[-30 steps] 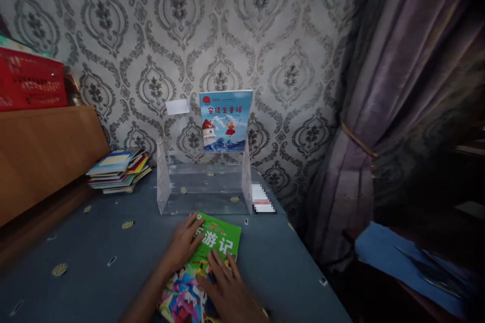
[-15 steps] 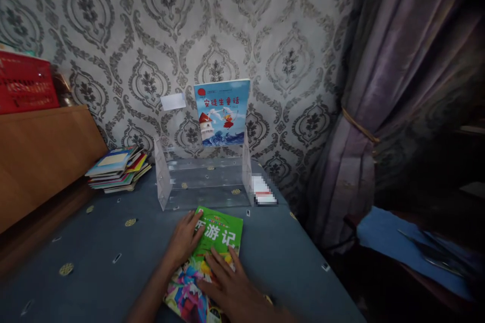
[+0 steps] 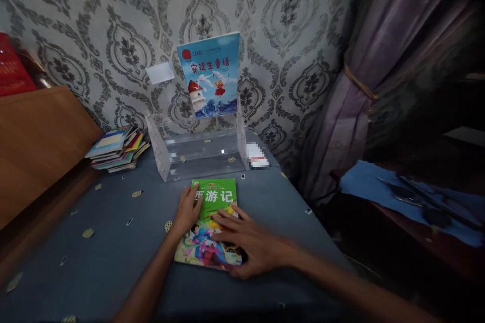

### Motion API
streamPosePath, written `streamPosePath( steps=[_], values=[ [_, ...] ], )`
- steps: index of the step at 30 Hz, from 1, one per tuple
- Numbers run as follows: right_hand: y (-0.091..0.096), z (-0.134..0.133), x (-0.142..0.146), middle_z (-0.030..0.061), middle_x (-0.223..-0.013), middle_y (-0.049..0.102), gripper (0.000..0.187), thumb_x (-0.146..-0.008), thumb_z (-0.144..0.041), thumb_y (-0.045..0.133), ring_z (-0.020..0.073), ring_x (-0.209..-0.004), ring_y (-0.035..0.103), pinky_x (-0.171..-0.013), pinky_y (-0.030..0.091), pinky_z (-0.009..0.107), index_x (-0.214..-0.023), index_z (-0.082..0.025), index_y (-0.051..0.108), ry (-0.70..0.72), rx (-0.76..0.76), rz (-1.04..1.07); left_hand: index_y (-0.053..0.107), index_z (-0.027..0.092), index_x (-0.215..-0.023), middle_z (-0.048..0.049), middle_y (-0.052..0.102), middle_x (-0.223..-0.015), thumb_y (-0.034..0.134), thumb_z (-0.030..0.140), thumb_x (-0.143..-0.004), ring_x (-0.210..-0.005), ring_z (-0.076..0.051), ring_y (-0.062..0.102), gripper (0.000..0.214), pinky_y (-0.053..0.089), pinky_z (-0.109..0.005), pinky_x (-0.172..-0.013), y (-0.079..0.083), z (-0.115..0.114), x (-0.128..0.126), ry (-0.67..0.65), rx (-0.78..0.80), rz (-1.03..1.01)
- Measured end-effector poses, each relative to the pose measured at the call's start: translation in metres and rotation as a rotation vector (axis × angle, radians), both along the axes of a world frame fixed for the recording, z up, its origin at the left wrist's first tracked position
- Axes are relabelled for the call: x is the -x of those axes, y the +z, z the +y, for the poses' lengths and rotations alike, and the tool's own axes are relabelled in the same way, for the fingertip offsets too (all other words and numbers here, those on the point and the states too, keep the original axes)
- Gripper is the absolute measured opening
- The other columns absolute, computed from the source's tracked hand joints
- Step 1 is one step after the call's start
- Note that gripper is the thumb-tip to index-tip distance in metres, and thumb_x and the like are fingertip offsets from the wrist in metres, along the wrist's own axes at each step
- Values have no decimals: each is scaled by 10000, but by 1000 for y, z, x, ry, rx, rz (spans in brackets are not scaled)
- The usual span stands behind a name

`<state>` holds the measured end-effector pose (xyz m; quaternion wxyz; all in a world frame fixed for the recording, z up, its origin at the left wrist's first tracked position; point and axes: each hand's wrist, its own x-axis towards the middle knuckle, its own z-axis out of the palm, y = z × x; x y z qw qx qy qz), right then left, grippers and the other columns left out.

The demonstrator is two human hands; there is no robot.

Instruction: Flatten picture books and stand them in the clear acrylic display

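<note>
A children's book [image 3: 215, 196] with a green and colourful cover and white Chinese title lies face up on the table. My left hand [image 3: 187, 208] rests along its upper left edge, fingers stretched onto the cover. Across the right side of the cover, my right hand [image 3: 252, 242] spreads its fingers, its thumb at the lower right corner. Beyond the book stands a clear acrylic rack [image 3: 157, 149] with stepped tiers. A blue storybook [image 3: 214, 78] stands upright at its back right.
Several books lie in an uneven stack [image 3: 117, 149] at the left, beside a wooden cabinet [image 3: 41, 136]. A blurred white card [image 3: 257, 156] lies right of the rack. At the right are a tied purple curtain [image 3: 341, 126] and a blue cloth [image 3: 364, 184] with dark tools on it.
The green book has turned to lie straighter. My right hand has shifted to its right side, with the thumb now by the lower corner. The view has tilted down.
</note>
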<state>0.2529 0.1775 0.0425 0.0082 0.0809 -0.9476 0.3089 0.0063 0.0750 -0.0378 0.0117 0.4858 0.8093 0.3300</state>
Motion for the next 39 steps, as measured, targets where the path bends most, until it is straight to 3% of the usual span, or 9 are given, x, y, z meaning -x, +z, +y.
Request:
streamPosePath(
  steps=[6, 14, 21, 27, 31, 33, 35, 39],
  values=[
    [-4, 14, -7, 150, -1608, 393, 718, -891, -605, 625, 279, -1533, 280, -1262, 61, 543, -1491, -230, 507, -60, 13, -41, 487, 143, -1462, -202, 424, -1576, 450, 378, -941, -1508, -340, 320, 573, 225, -548, -1229, -1, -9, -19, 44, 31, -43],
    [-27, 30, 42, 235, -1650, 232, 675, -979, -467, 522, 324, -1563, 157, -1231, 151, 593, -1534, -100, 406, -572, -117, -18, 515, 130, -1431, -218, 445, -1554, 448, 373, -937, -1491, -355, 349, 555, 250, -554, -1215, 7, -9, -21, 44, 11, -39],
    [-31, 29, 53, 233, -1653, 236, 656, -979, -434, 510, 310, -1564, 160, -1232, 204, 536, -1518, -75, 408, -693, -136, 13, 604, 126, -1347, -216, 533, -1478, 549, 355, -886, -1446, -358, 417, 517, 285, -531, -1204, 15, -13, -23, 49, -109, -169],
    [-27, 24, 51, 235, -1652, 235, 659, -978, -412, 518, 306, -1565, 158, -1245, 176, 514, -1518, -52, 405, -705, -135, 1, 675, 176, -1223, -137, 693, -1285, 676, 343, -781, -1223, -299, 625, 473, 424, -448, -1114, 31, -11, -13, 42, -341, -582],
    [-28, 26, 50, 242, -1648, 243, 666, -979, -406, 516, 307, -1564, 159, -1247, 173, 511, -1521, -38, 399, -703, -133, 7, 669, 180, -1153, -123, 746, -1153, 756, 295, -720, -1075, -267, 711, 456, 555, -367, -932, 38, -11, -10, 187, -515, -955],
    [-28, 26, 50, 243, -1645, 250, 664, -978, -414, 522, 303, -1564, 160, -1247, 179, 510, -1518, -45, 409, -695, -122, 22, 672, 157, -1086, -113, 774, -991, 758, 252, -727, -945, -257, 750, 381, 596, -345, -819, 40, -12, -10, 249, -490, -1133],
    [-29, 27, 49, 247, -1643, 250, 664, -977, -415, 526, 305, -1564, 161, -1247, 182, 509, -1516, -45, 412, -684, -112, 33, 684, 128, -954, -103, 769, -834, 753, 212, -731, -872, -260, 762, 249, 613, -333, -767, 42, -11, -11, 230, -432, -1270],
    [-31, 28, 49, 251, -1644, 247, 664, -983, -409, 515, 311, -1563, 162, -1249, 186, 499, -1520, -35, 402, -669, -101, 49, 666, 128, -812, -87, 751, -741, 746, 175, -740, -866, -266, 767, 117, 627, -330, -774, 46, -9, -15, 199, -407, -1351]
  ],
)
